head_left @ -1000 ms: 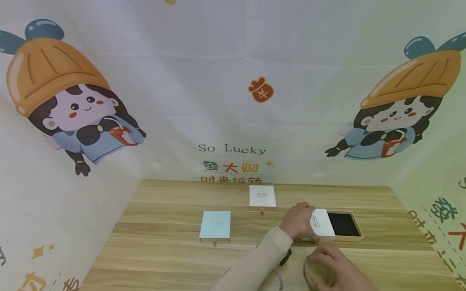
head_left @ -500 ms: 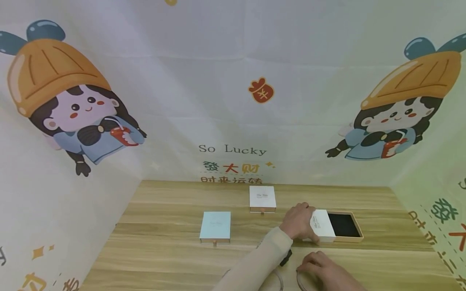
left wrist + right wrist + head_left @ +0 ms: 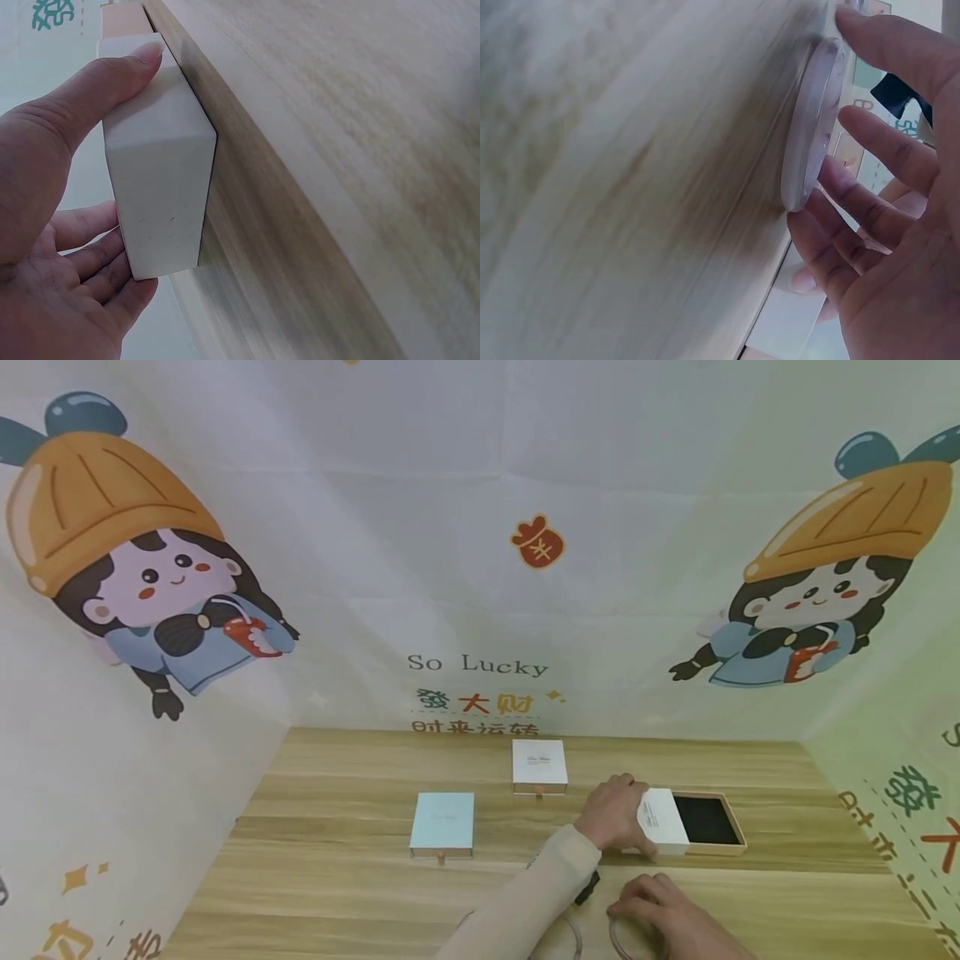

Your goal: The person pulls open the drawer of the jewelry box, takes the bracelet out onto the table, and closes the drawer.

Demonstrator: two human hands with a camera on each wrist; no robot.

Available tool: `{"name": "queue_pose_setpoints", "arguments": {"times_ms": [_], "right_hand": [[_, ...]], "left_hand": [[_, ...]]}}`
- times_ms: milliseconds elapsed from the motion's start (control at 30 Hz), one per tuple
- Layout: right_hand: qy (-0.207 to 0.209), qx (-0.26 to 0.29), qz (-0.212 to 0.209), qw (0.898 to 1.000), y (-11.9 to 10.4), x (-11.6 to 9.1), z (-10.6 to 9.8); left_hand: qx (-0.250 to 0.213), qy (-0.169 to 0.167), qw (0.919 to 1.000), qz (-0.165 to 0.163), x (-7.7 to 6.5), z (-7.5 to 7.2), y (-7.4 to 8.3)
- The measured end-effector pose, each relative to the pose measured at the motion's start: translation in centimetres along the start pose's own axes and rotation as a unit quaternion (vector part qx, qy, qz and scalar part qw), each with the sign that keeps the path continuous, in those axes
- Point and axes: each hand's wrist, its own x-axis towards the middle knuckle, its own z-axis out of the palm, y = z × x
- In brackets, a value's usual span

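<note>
My left hand (image 3: 613,814) grips the white outer sleeve of a drawer box (image 3: 663,822), thumb on the near side and fingers behind it. The box's drawer with black lining (image 3: 707,820) is pulled out to the right. In front of it, my right hand (image 3: 671,914) holds a translucent pale pinkish bangle (image 3: 810,127) low at the tabletop. Its fingers curve round the rim, thumb at the other end of the ring. A second bangle (image 3: 576,939) lies to its left, partly hidden by my left sleeve (image 3: 528,893).
A pale blue box (image 3: 442,821) sits on the wooden table (image 3: 330,860) at left, and a white one (image 3: 539,763) stands farther back. Both drawers are shut. A small black object (image 3: 588,888) shows beside my left sleeve. A printed cloth (image 3: 480,568) rises behind and along the sides.
My right hand has moved left with the bangle, which has gone from tilted up to low at the tabletop. My left hand keeps its hold on the box.
</note>
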Motion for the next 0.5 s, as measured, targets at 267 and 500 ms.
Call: {"name": "queue_pose_setpoints", "arguments": {"times_ms": [267,500], "right_hand": [[0.029,0.013,0.043,0.999,-1.3,-0.2,-0.9],[0.061,-0.026,0.100,0.993,-1.6,0.1,-2.6]], "left_hand": [[0.003,-0.001,1.0000,0.005,0.0,0.2,0.1],[0.010,0.004,0.9998,0.014,0.2,0.1,0.0]]}}
